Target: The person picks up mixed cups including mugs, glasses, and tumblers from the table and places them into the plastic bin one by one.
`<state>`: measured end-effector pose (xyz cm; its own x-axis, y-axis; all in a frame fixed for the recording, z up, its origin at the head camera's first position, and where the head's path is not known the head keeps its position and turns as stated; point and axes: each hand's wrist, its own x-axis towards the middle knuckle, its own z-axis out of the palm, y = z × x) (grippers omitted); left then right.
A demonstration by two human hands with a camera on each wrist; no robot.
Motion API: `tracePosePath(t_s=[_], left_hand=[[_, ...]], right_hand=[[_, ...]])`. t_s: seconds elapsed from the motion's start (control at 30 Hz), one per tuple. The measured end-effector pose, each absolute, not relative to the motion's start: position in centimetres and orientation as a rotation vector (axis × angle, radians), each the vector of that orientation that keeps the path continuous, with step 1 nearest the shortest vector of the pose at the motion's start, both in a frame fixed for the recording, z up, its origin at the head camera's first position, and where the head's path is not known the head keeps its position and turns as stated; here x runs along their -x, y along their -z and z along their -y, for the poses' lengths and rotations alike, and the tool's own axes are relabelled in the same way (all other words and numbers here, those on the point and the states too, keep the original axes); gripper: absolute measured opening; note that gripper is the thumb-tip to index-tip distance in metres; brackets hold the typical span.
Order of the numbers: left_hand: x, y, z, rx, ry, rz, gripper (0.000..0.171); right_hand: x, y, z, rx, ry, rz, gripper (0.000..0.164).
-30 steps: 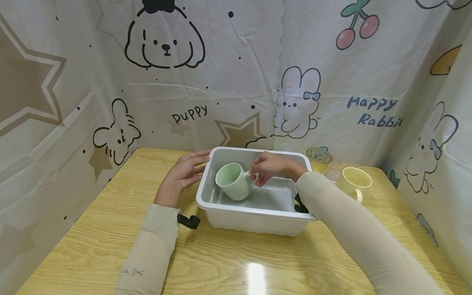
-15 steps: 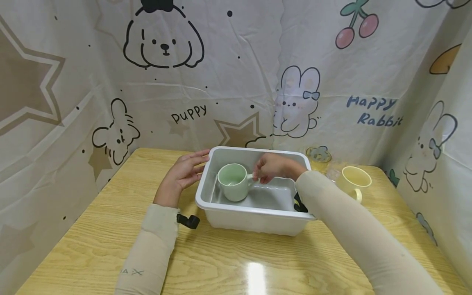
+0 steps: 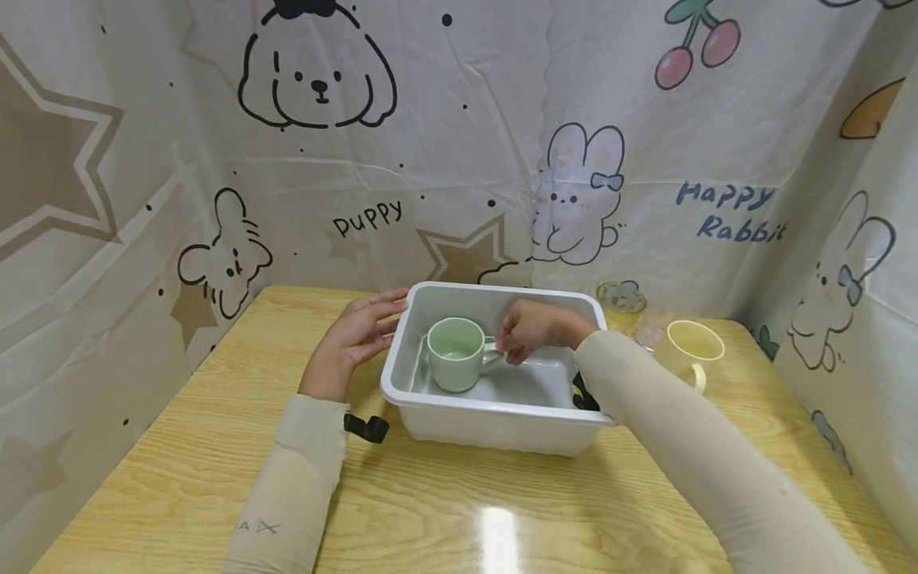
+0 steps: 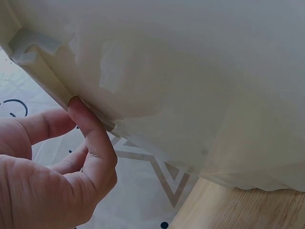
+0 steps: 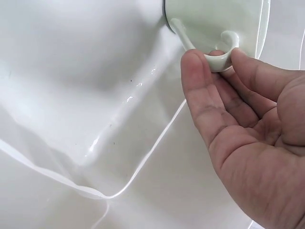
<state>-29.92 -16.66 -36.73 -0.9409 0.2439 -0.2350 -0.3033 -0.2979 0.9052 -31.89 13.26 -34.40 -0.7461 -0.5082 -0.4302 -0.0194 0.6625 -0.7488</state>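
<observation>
A pale green mug (image 3: 457,356) stands upright inside the white plastic tub (image 3: 495,410), in its left half. My right hand (image 3: 532,328) reaches over the tub's right side and pinches the mug's handle (image 5: 218,62) between thumb and fingers, plain in the right wrist view. Outside the tub's left wall, my left hand (image 3: 356,334) touches the rim with its fingertips. The left wrist view has those relaxed fingers (image 4: 93,126) against the tub's outer wall, just below the rim, not wrapped round it.
Behind my right forearm stand a yellow mug (image 3: 692,343) and a clear glass-like item (image 3: 649,336), partly hidden. Black wrist mounts show at both sleeves. A printed curtain (image 3: 459,143) rises behind the wooden table (image 3: 402,510).
The green mug has gone from tilted to upright in the tub and shifted slightly right. My right hand moved slightly right, holding the handle. The left hand stays in place.
</observation>
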Motion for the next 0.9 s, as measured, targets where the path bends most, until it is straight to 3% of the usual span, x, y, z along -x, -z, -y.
tracePosePath(t_s=[0.33, 0.67, 0.9], left_hand=[[30.1, 36.8, 16.6, 0.062, -2.296, -1.61, 0.049], [30.0, 36.8, 16.7, 0.049, -2.298, -1.606, 0.051], [29.9, 36.8, 16.7, 0.052, -2.296, -1.614, 0.051]], right_hand=[[32.1, 34.4, -13.3, 0.435, 0.932, -2.26, 0.014], [32.1, 33.3, -13.6, 0.556, 0.722, -2.374, 0.028], [32.0, 32.1, -13.2, 0.626, 0.7, -2.369, 0.028]])
